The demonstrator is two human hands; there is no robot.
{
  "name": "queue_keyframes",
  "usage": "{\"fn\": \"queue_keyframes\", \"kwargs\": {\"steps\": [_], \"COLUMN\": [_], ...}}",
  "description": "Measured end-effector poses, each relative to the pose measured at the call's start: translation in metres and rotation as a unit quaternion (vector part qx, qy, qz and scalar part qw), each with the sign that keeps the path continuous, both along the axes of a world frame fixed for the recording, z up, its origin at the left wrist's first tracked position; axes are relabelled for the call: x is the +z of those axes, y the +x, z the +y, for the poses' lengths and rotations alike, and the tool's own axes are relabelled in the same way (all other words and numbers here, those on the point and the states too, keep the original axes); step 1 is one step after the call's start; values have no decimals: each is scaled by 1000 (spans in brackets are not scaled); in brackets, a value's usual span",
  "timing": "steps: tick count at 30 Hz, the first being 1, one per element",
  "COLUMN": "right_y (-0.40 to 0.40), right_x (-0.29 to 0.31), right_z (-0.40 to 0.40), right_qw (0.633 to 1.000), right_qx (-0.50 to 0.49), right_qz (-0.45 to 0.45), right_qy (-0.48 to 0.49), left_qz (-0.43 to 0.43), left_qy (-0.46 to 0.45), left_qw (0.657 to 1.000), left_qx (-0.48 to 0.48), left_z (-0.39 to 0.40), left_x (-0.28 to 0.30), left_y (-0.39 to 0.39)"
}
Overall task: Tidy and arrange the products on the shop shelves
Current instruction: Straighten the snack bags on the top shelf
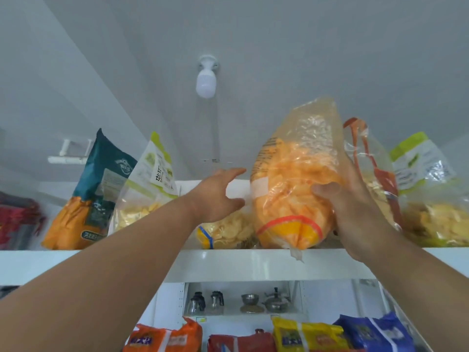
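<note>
Right hand gripping clear plastic bag of orange crisps upright on white top shelf | left hand open, fingers spread, just beside bag

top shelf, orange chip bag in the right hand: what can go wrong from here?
1. The orange chip bag stands at the front edge of the top shelf, a corner overhanging; if the right hand lets go, it may tip off.
2. The pale chip bag lies flat beside it, under the open left hand; chips could get crushed.
3. The red-striped bag leans close behind and might topple.
</note>
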State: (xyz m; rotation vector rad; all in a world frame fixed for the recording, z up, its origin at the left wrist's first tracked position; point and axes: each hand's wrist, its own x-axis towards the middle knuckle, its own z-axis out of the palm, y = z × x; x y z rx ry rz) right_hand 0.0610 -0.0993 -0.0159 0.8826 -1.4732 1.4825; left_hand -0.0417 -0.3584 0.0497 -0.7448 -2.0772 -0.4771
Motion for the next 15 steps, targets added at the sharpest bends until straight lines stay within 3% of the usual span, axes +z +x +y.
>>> {"fn": "queue_keyframes", "kwargs": {"steps": [3, 6, 11, 15], "right_y": [-6, -10, -13, -22], "right_x": [-2, -3, -4, -3], "right_z": [-2, -7, -18, -31], "right_qw": [1000, 1000, 999, 999], "right_qx": [-7, -20, -29, -43], "right_qz": [6, 12, 25, 29], "right_qy": [-4, 5, 20, 14], "left_qz": [-48, -105, -91, -75], "left_qy": [-90, -118, -119, -68], "left_qw": [990, 980, 980, 984], "left_qx": [95, 119, 131, 149], "left_z": [0, -1, -14, -35], "left_x": [7, 11, 3, -1], "left_y": [-16, -23, -33, -29]}}
